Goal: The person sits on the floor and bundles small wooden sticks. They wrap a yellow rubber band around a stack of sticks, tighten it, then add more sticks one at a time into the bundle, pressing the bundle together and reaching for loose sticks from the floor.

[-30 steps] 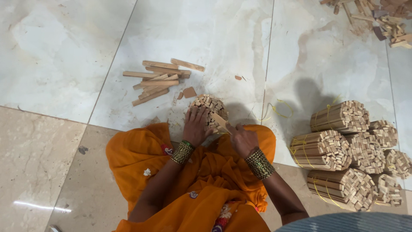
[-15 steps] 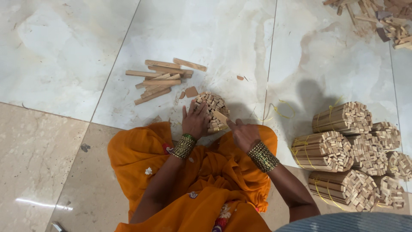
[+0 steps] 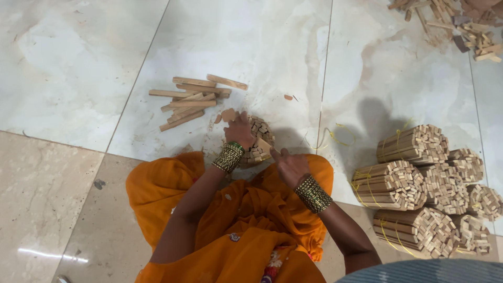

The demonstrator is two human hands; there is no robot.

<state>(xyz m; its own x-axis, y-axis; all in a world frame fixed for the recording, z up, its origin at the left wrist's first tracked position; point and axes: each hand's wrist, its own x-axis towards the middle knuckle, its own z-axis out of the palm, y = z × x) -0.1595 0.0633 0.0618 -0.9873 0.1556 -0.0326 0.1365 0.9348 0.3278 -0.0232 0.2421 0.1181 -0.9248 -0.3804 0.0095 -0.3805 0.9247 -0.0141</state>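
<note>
Both hands close on one bundle (image 3: 258, 141) of short wooden sticks that stands on the marble floor (image 3: 78, 68), just in front of the person's orange-draped knees. Left hand (image 3: 240, 131) lies over the bundle's top and left side, fingers curled round it. Right hand (image 3: 290, 165) sits at its lower right edge, grip pinching a single stick (image 3: 263, 148) whose end touches the bundle. Loose sticks (image 3: 193, 99) lie scattered just beyond the left hand. Tied bundles (image 3: 427, 186) are stacked well apart to the right, with yellow string (image 3: 335, 137) on the floor between. More scraps (image 3: 450, 23) lie far off at the top right.
</note>
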